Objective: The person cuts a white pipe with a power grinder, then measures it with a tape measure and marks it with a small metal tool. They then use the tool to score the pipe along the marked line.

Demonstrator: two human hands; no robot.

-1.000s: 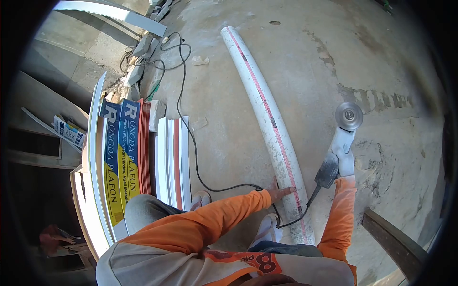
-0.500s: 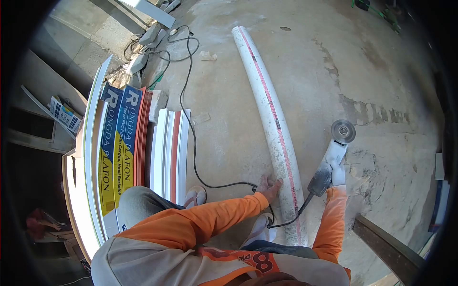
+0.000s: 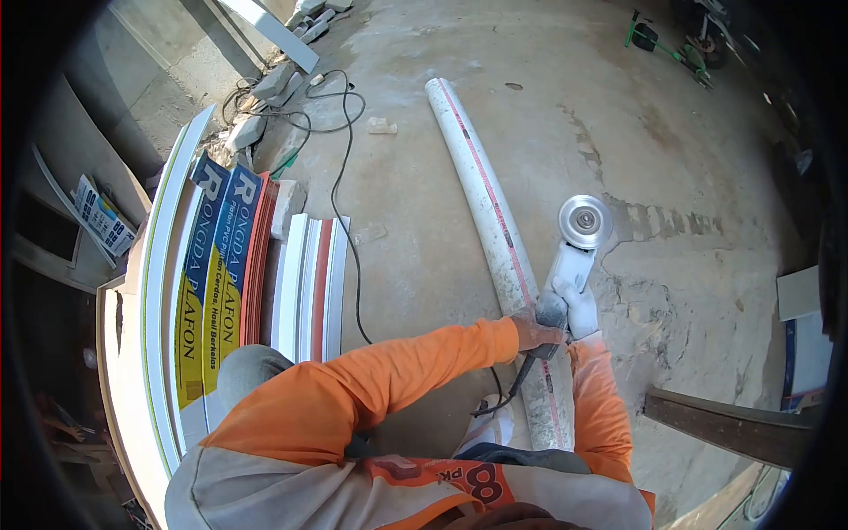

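Observation:
An angle grinder (image 3: 570,265) with a round metal disc (image 3: 586,222) is held over the right side of a long pipe. The pipe (image 3: 481,190) is white with a red printed stripe and lies on the concrete floor. My right hand (image 3: 579,309), in a white glove, is wrapped round the grinder's front body. At the rear of the grinder, my bare left hand (image 3: 534,329) has its fingers closed on the dark housing, above the pipe. A black cord (image 3: 512,389) runs from the grinder's end.
Boxed panels (image 3: 212,265) and white strips (image 3: 305,283) stand at the left. The cord (image 3: 339,177) curls across the floor toward broken blocks (image 3: 274,84). A dark beam (image 3: 724,424) lies at the lower right, and a green-framed object (image 3: 667,49) is at the upper right.
My left hand has moved from the pipe's left side onto the grinder's rear. The grinder and my right hand have shifted left, closer to the pipe. The view has also shifted.

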